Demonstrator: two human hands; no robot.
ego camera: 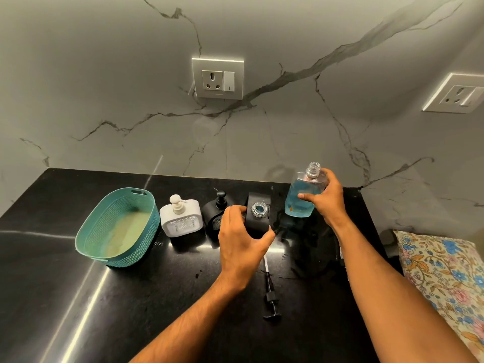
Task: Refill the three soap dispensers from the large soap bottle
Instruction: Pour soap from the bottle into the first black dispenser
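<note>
Polished black stone is gleaming under both my arms, and on this surface (78, 297) my left hand (242, 247) is wrapping its fingers (235, 213) around the open black dispenser (258, 218), thumb on the near side, steadying it. My right hand (330, 200) is gripping the large soap bottle (301, 197), uncapped, upright and lifted just beside the dispenser, blue soap filling most of it. That dispenser mouth is narrow, so I am judging that a fast tip could send soap over the rim and down the black body onto the stone, and a slick bottle could slide in my grip. Its pump (269, 292) is lying loose on the surface near my left wrist, where my forearm could knock it away. Further left, the second black dispenser (217, 213) and the white dispenser (180, 216) are standing capped, close enough to be bumped if I am shifting sideways. Beyond them the teal basket (91, 226) is sitting well clear.
</note>
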